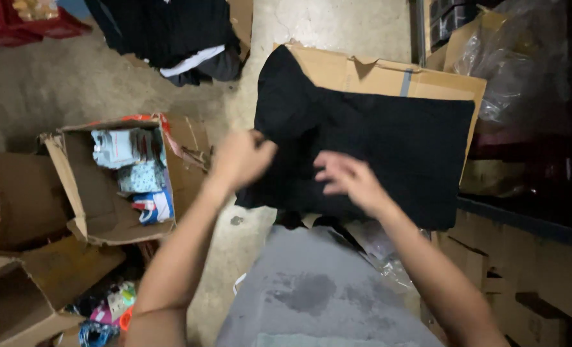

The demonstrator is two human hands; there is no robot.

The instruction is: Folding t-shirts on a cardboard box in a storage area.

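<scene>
Black garment point(363, 138) lies spread on a flattened cardboard sheet point(389, 77) in front of the person; one sleeve already folded in at upper left, body still mostly flat, so folding looks partly done. Left hand point(241, 157) pinches the cloth's left edge, fingers closed on it. Right hand point(347, 180) rests flat on the fabric, fingers spread. Open carton of small packets point(128, 170) on the floor at left.

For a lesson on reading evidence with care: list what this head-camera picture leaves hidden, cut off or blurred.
- Right hand: blurred; its grip unclear.
- Left hand: fingertips hidden in the black garment.
- Cardboard sheet: mostly covered by the garment.
- Open box: packets too small to identify.
</scene>
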